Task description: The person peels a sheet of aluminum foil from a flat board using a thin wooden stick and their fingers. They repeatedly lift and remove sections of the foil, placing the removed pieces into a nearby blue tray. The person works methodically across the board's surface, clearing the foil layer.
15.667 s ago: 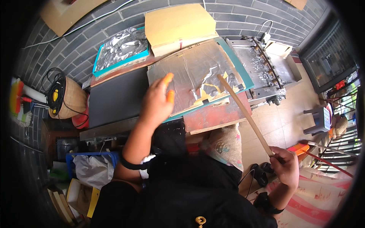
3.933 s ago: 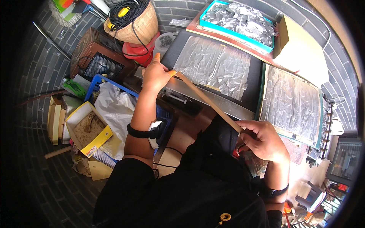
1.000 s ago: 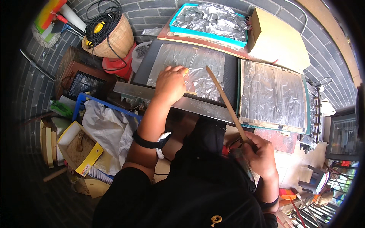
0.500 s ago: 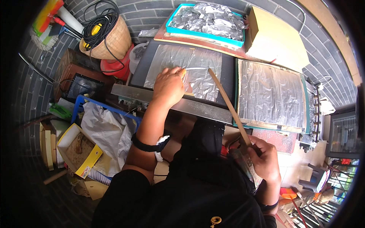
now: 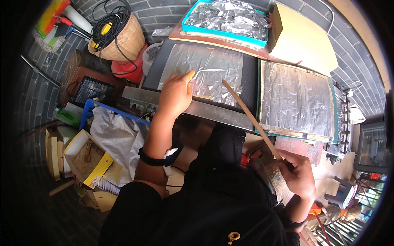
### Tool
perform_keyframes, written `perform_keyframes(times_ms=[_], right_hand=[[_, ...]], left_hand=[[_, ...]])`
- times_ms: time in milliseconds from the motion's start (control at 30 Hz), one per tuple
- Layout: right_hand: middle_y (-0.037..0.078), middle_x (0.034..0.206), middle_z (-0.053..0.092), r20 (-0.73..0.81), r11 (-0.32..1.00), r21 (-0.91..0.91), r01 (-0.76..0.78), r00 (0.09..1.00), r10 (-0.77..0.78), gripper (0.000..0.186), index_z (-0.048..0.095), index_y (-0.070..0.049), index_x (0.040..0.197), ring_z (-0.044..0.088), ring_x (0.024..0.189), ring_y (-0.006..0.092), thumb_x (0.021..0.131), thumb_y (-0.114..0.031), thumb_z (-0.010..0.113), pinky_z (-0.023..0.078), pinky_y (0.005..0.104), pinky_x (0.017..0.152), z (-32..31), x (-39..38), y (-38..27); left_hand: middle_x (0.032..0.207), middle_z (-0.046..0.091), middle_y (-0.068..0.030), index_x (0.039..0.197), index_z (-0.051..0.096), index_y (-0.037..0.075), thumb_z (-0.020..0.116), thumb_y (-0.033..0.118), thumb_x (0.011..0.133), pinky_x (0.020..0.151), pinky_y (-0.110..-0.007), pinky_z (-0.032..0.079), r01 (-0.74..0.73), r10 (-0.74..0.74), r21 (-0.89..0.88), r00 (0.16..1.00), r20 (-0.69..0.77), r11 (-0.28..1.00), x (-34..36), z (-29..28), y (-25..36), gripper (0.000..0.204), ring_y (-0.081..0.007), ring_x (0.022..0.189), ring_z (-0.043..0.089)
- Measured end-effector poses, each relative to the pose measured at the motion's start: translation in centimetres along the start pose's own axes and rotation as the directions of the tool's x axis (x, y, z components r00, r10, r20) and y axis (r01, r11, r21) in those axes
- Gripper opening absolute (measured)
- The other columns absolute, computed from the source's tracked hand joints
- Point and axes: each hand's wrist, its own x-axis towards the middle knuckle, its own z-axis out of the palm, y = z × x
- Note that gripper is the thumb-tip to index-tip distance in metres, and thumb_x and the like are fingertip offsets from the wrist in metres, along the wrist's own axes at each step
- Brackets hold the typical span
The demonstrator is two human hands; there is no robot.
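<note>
Wrinkled silver foil sheet [image 5: 223, 63] at upper centre of the frame, left hand [image 5: 175, 93] over its lower-left edge, grip unclear, right hand [image 5: 299, 174] at lower right grasping a long tan wooden stick [image 5: 252, 120]

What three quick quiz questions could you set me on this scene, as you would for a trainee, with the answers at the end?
1. Which hand grips the long tan stick?
2. True or false: the turquoise tray holds a heap of crumpled silvery pieces.
3. Which of these sits in the woven basket?
A) apples
B) a coiled black cable
C) folded towels

Key:
1. The right hand, near the stick's lower end.
2. True.
3. B.
</note>
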Motion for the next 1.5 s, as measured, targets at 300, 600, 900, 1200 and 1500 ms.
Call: perform_keyframes(times_ms=[300,600,900,1200,1500], right_hand=[[0.018,0.083,0.069,0.042,0.991,0.124,-0.045,0.998,0.040,0.034,0.062,0.004,0.114,0.069,0.072,0.0200,0.080,0.010,0.058,0.052,0.0286,0.067,0.7,1.2,-0.8],[0.007,0.085,0.067,0.174,0.878,0.452,-0.159,0.981,0.088,0.031,0.059,0.006,0.117,0.057,0.067,0.0106,0.086,0.005,0.058,0.048,0.0238,0.062,4.4,4.4,0.4],[0.003,0.081,0.062,0.218,0.848,0.481,-0.222,0.967,0.130,0.032,0.057,0.007,0.121,0.053,0.066,0.0059,0.089,0.007,0.054,0.044,0.0193,0.059,2.9,3.2,0.4],[0.003,0.078,0.061,0.221,0.853,0.474,-0.219,0.967,0.126,0.034,0.057,0.008,0.120,0.054,0.066,0.0078,0.087,0.010,0.054,0.045,0.0217,0.062,2.0,2.3,1.0],[0.003,0.078,0.061,0.178,0.892,0.406,-0.198,0.975,0.135,0.033,0.057,0.008,0.119,0.054,0.066,0.0078,0.086,0.011,0.055,0.046,0.0216,0.062,1.7,1.7,0.5]], left_hand=[[0.114,0.062,-0.0228,0.128,0.055,0.003,0.051,0.001,0.084,0.097,-0.041,0.043,0.063,-0.073,-0.204,0.996,-0.042,0.977,0.8,0.4,-0.3,0.044,-0.0370,0.110,0.056],[0.114,0.063,-0.0211,0.134,0.051,0.004,0.051,0.002,0.080,0.092,-0.041,0.047,0.195,-0.189,-0.024,0.969,0.159,0.980,4.1,-0.2,-1.7,0.054,-0.0356,0.105,0.060],[0.113,0.065,-0.0169,0.133,0.051,0.003,0.048,-0.001,0.085,0.089,-0.039,0.048,0.129,-0.120,-0.114,0.989,0.090,0.985,1.7,-0.9,-2.0,0.048,-0.0354,0.102,0.061],[0.100,0.067,-0.0110,0.134,0.049,0.004,0.051,0.004,0.091,0.086,-0.033,0.047,0.126,-0.074,-0.334,0.984,0.163,0.934,-0.3,-0.1,-0.6,0.043,-0.0258,0.093,0.063],[0.101,0.063,-0.0123,0.141,0.040,0.002,0.052,0.009,0.095,0.083,-0.031,0.047,0.321,-0.173,-0.340,0.900,0.400,0.884,2.4,1.5,1.1,0.048,-0.0225,0.091,0.061]])
